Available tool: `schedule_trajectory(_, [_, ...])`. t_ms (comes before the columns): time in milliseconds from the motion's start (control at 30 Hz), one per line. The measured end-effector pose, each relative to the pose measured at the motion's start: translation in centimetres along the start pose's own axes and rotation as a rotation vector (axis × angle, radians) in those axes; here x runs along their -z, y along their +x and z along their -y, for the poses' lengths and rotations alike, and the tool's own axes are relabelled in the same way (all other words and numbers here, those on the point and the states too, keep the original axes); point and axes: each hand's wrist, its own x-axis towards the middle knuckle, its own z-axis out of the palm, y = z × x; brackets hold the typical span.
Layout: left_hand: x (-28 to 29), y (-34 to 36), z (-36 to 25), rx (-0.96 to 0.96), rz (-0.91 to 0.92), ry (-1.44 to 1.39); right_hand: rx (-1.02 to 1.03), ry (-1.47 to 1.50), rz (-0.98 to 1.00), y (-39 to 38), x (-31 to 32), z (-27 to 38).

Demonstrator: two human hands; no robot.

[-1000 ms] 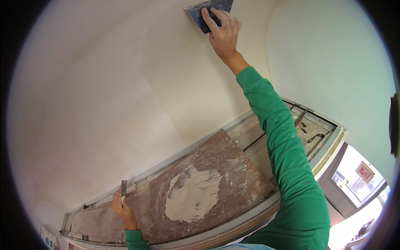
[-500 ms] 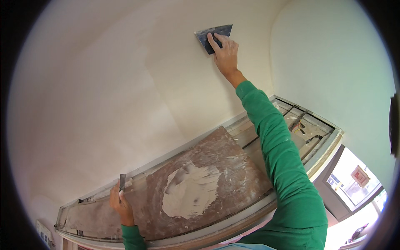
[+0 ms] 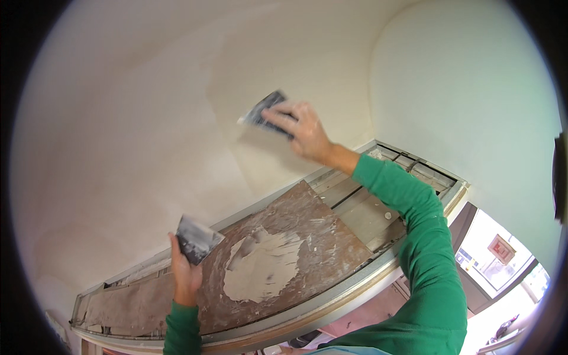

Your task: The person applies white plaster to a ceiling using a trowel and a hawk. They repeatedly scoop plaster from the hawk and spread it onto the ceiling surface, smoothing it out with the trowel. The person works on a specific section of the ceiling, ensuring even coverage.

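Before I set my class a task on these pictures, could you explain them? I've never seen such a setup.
There is no machine: a person in green sleeves works bare-handed. Every picture comes from a fisheye camera on the person's head, looking down, so straight edges bend near the rim. The right hand holds a dark scraper in front of the wall; I cannot tell whether it touches. The left hand holds a smeared scraper near the brown board, where pale paste lies.
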Motion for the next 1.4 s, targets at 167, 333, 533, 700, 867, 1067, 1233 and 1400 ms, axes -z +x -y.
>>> schedule_trajectory(167, [-8.8,-1.9,-0.6,0.365,0.459,-0.247,0.215,0.501,0.153,1.5,4.4,11.8])
schedule_trajectory(333, [-13.4,-4.3,-0.7,0.270,0.401,-0.153,0.319,0.518,0.214,0.8,5.7,13.8])
schedule_trajectory(533, [-12.6,-4.1,-1.7,-0.021,0.218,-0.034,0.209,0.157,0.342,0.1,4.2,7.8])
schedule_trajectory(700, [-7.7,-1.2,-2.3,-0.830,-0.003,0.404,-0.825,0.938,0.041,1.4,4.4,10.6])
schedule_trajectory(867, [-10.3,-1.0,-4.1,-1.886,0.178,0.983,-1.618,1.872,-0.093,4.4,6.3,16.8])
schedule_trajectory(1067, [-10.2,-1.2,-5.4,-2.002,0.272,1.322,-1.626,2.020,0.080,5.9,7.7,18.1])
schedule_trajectory(1233, [-5.7,2.3,-7.6,-1.617,0.495,1.814,-1.430,1.831,-0.298,5.5,4.4,11.1])
schedule_trajectory(1400, [3.5,0.1,-6.1,-1.456,0.412,1.896,-0.633,0.441,-0.539,5.5,3.5,1.3])
